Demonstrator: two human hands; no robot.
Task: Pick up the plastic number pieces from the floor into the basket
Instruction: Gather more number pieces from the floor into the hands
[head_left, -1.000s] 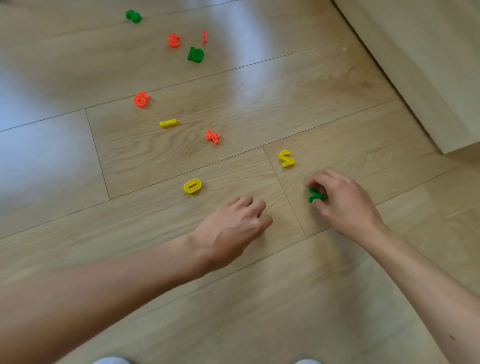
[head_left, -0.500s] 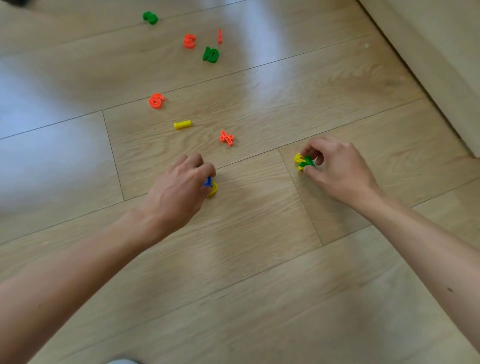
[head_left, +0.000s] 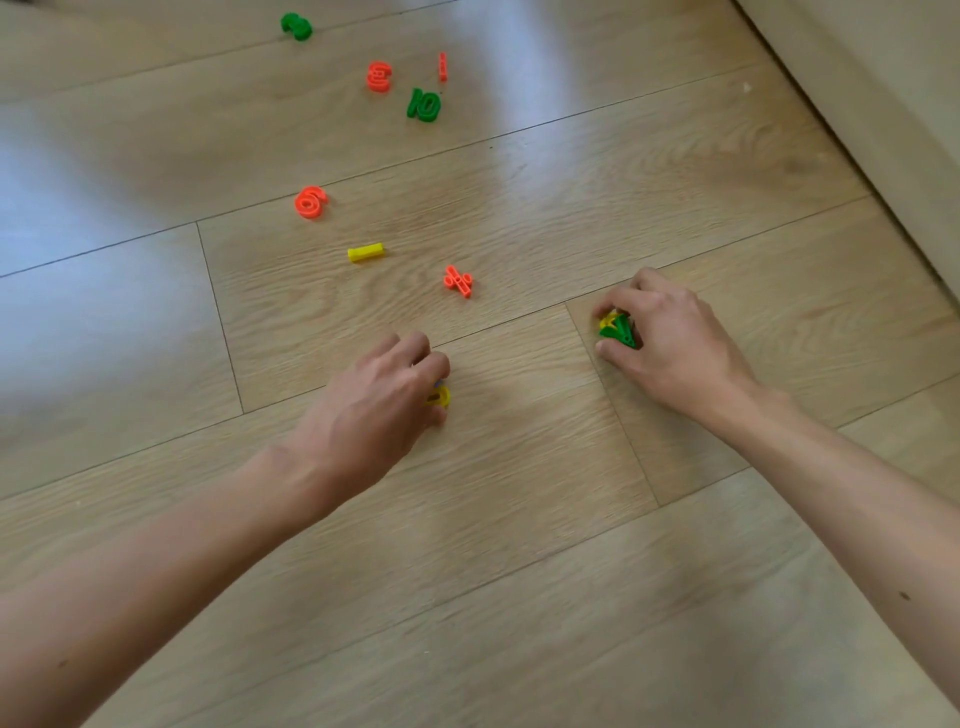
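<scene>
My left hand (head_left: 382, 397) is curled low over the floor, its fingers closed around a yellow zero (head_left: 439, 397) with a bit of blue piece showing above it. My right hand (head_left: 670, 338) pinches a green piece (head_left: 621, 332) together with a yellow piece (head_left: 607, 320) at the floor. Loose on the boards beyond lie an orange division sign (head_left: 458, 281), a yellow bar (head_left: 365, 252), an orange six (head_left: 310, 201), a green ten (head_left: 424, 105), an orange three (head_left: 379, 77), an orange one (head_left: 442, 66) and a green piece (head_left: 296, 26). No basket is in view.
A pale wooden plank floor (head_left: 519, 519) fills the view. A beige skirting or furniture edge (head_left: 857, 119) runs diagonally along the right side. Bright window glare lies across the upper left boards.
My left hand moved forward to the yellow zero and closed on it. My right hand carried the green piece forward to the yellow two and gripped both.
</scene>
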